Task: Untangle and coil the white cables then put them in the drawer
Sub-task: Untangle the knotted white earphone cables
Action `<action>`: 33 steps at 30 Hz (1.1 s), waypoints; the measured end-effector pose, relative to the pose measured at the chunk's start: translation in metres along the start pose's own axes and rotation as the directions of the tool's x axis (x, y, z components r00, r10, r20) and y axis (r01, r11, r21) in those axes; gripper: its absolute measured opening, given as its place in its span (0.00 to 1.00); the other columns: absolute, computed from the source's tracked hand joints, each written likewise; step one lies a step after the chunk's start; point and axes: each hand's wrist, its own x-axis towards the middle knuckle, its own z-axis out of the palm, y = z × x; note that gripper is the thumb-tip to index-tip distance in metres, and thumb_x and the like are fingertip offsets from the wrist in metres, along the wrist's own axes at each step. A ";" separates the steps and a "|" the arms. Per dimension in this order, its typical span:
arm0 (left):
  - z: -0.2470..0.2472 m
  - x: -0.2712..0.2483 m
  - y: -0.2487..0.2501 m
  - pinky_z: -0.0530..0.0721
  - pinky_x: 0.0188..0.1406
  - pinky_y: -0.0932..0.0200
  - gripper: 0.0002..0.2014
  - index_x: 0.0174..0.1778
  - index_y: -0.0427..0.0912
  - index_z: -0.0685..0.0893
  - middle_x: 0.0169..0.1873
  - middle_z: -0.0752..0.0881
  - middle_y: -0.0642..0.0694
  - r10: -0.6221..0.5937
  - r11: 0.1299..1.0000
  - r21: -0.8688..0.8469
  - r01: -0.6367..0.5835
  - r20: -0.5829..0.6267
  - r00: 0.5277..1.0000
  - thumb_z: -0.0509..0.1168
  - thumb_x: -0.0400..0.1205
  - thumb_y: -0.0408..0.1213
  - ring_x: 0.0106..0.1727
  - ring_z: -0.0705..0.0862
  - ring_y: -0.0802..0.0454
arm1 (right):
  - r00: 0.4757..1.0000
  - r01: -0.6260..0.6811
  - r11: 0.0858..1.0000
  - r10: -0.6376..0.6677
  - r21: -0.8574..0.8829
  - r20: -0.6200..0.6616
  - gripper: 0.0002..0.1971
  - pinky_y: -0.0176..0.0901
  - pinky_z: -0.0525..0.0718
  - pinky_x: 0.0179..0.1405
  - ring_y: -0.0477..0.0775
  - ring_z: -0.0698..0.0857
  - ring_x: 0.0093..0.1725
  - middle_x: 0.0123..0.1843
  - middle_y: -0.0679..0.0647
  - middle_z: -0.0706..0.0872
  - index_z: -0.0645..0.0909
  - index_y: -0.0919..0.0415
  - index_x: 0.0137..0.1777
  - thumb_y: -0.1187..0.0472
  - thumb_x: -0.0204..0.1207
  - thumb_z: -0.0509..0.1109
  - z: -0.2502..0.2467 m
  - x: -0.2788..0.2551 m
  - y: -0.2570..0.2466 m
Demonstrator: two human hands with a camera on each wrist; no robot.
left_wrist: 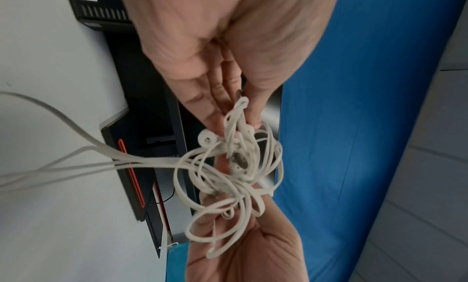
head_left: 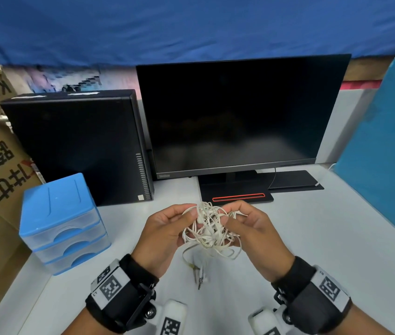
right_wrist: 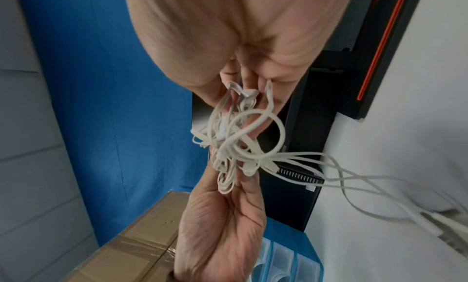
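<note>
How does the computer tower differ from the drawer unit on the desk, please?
The computer tower is black and opaque; the drawer unit is blue with see-through drawer fronts. The tower stands taller and further back; the drawer unit sits nearer, at the desk edge. Both stand upright, left of the monitor.

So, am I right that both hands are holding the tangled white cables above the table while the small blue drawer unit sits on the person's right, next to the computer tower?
Not quite: the head view shows the blue drawer unit on the person's left, not the right, in front of the computer tower. The rest holds: the left hand and right hand both grip the tangled white cables above the table.
</note>
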 end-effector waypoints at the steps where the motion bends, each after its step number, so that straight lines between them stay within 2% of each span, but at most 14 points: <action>1: 0.000 0.000 0.000 0.88 0.39 0.58 0.18 0.56 0.32 0.88 0.45 0.92 0.36 -0.003 1.000 -0.009 0.003 0.013 1.000 0.72 0.71 0.35 0.38 0.88 0.48 | 1.000 -0.016 1.000 0.016 0.014 0.001 0.04 0.52 0.86 0.42 0.64 0.88 0.41 0.47 0.73 0.89 0.82 0.68 0.52 0.72 0.82 0.66 0.000 0.000 0.000; 8: 0.000 -0.001 0.003 0.89 0.43 0.59 0.17 0.59 0.37 0.88 0.50 0.92 0.39 -0.010 1.000 0.001 0.010 0.065 0.998 0.70 0.73 0.33 0.43 0.90 0.50 | 0.998 -0.056 0.994 0.059 0.094 -0.025 0.04 0.47 0.85 0.38 0.58 0.87 0.39 0.43 0.65 0.90 0.83 0.65 0.50 0.70 0.81 0.67 -0.004 0.002 -0.003; 13: 0.001 -0.001 0.001 0.85 0.35 0.60 0.08 0.53 0.43 0.88 0.41 0.91 0.47 -0.029 0.989 0.147 0.033 -0.031 0.999 0.66 0.83 0.37 0.39 0.88 0.55 | 0.997 -0.003 0.998 0.008 0.060 -0.076 0.05 0.45 0.86 0.34 0.59 0.88 0.38 0.44 0.71 0.90 0.81 0.71 0.52 0.71 0.78 0.71 -0.002 0.002 0.000; 14: 0.000 0.000 -0.002 0.85 0.35 0.59 0.07 0.53 0.43 0.88 0.41 0.91 0.48 -0.003 0.980 0.196 0.017 -0.073 0.997 0.67 0.83 0.39 0.38 0.87 0.56 | 0.996 0.004 0.999 0.001 0.050 -0.088 0.05 0.45 0.86 0.34 0.59 0.88 0.37 0.44 0.72 0.90 0.81 0.70 0.51 0.70 0.78 0.72 -0.001 0.002 0.000; 16: -0.001 0.002 -0.007 0.84 0.33 0.59 0.05 0.50 0.43 0.86 0.43 0.89 0.47 0.137 0.934 0.351 -0.069 -0.171 0.976 0.69 0.82 0.39 0.37 0.86 0.58 | 0.993 0.011 0.999 -0.005 0.051 -0.118 0.04 0.44 0.86 0.35 0.58 0.88 0.35 0.42 0.68 0.91 0.81 0.69 0.48 0.69 0.77 0.73 -0.001 0.002 0.001; 18: 0.000 0.002 -0.010 0.83 0.32 0.60 0.07 0.49 0.41 0.84 0.43 0.88 0.47 0.240 0.894 0.427 -0.137 -0.197 0.951 0.71 0.80 0.40 0.35 0.86 0.56 | 0.989 0.010 0.997 0.001 0.071 -0.151 0.05 0.43 0.86 0.35 0.56 0.88 0.33 0.41 0.66 0.91 0.81 0.70 0.47 0.68 0.77 0.73 -0.002 0.003 0.001; 19: 0.001 0.001 -0.010 0.84 0.33 0.58 0.10 0.49 0.41 0.83 0.43 0.88 0.46 0.230 0.898 0.416 -0.139 -0.177 0.957 0.72 0.79 0.43 0.36 0.88 0.54 | 0.987 0.009 0.997 0.003 0.074 -0.161 0.05 0.43 0.86 0.36 0.56 0.88 0.35 0.42 0.67 0.91 0.81 0.70 0.47 0.67 0.78 0.73 -0.003 0.004 0.001; 21: 0.005 -0.002 -0.007 0.88 0.37 0.52 0.16 0.52 0.42 0.83 0.44 0.91 0.45 0.110 0.932 0.355 -0.071 -0.090 0.990 0.73 0.74 0.48 0.39 0.91 0.48 | 0.987 0.008 0.998 0.002 0.066 -0.162 0.06 0.45 0.87 0.39 0.58 0.89 0.38 0.44 0.68 0.92 0.82 0.70 0.46 0.66 0.79 0.72 -0.005 0.004 0.001; 22: 0.006 -0.004 -0.005 0.89 0.40 0.49 0.18 0.54 0.43 0.83 0.45 0.92 0.44 0.048 0.944 0.330 -0.033 -0.039 0.998 0.74 0.73 0.47 0.41 0.92 0.45 | 0.989 0.008 0.998 0.001 0.060 -0.149 0.05 0.46 0.88 0.40 0.59 0.90 0.40 0.45 0.68 0.92 0.83 0.69 0.46 0.65 0.79 0.72 -0.005 0.004 0.001; 24: 0.007 -0.005 -0.007 0.90 0.39 0.50 0.16 0.56 0.42 0.83 0.46 0.92 0.42 0.028 0.953 0.303 -0.027 -0.001 1.000 0.76 0.74 0.37 0.41 0.92 0.43 | 0.996 0.004 0.999 0.000 0.041 -0.085 0.06 0.46 0.89 0.42 0.59 0.90 0.41 0.46 0.67 0.92 0.86 0.68 0.46 0.66 0.81 0.69 -0.004 0.003 0.001; 26: 0.004 -0.004 -0.010 0.89 0.35 0.56 0.14 0.55 0.39 0.84 0.45 0.93 0.41 0.070 0.957 0.287 -0.050 -0.061 0.996 0.75 0.75 0.27 0.39 0.92 0.45 | 1.000 -0.004 1.000 0.004 -0.010 0.006 0.09 0.47 0.89 0.45 0.59 0.90 0.44 0.49 0.67 0.92 0.88 0.68 0.51 0.68 0.83 0.65 -0.003 0.001 0.001; 27: 0.003 -0.003 -0.010 0.88 0.34 0.59 0.13 0.54 0.38 0.85 0.44 0.93 0.41 0.079 0.960 0.276 -0.052 -0.087 0.993 0.75 0.75 0.25 0.38 0.92 0.46 | 0.999 -0.010 0.999 0.011 -0.034 0.042 0.10 0.47 0.89 0.47 0.60 0.90 0.46 0.50 0.67 0.92 0.88 0.67 0.54 0.69 0.84 0.65 -0.003 0.001 0.001; 29: -0.001 -0.002 -0.010 0.87 0.35 0.60 0.12 0.53 0.36 0.86 0.44 0.93 0.39 0.072 0.969 0.243 -0.045 -0.105 0.992 0.75 0.75 0.26 0.37 0.91 0.47 | 0.996 -0.030 0.999 0.034 -0.044 0.085 0.10 0.47 0.89 0.47 0.61 0.90 0.49 0.52 0.67 0.91 0.86 0.67 0.58 0.72 0.83 0.65 -0.004 0.002 0.000; 33: -0.002 -0.002 -0.009 0.87 0.37 0.58 0.09 0.51 0.35 0.87 0.44 0.92 0.33 0.050 0.983 0.183 -0.034 -0.082 0.995 0.74 0.76 0.31 0.38 0.88 0.44 | 0.987 -0.046 0.997 0.056 -0.065 0.153 0.15 0.49 0.89 0.44 0.57 0.90 0.45 0.51 0.63 0.92 0.82 0.65 0.62 0.79 0.78 0.67 -0.007 0.001 -0.002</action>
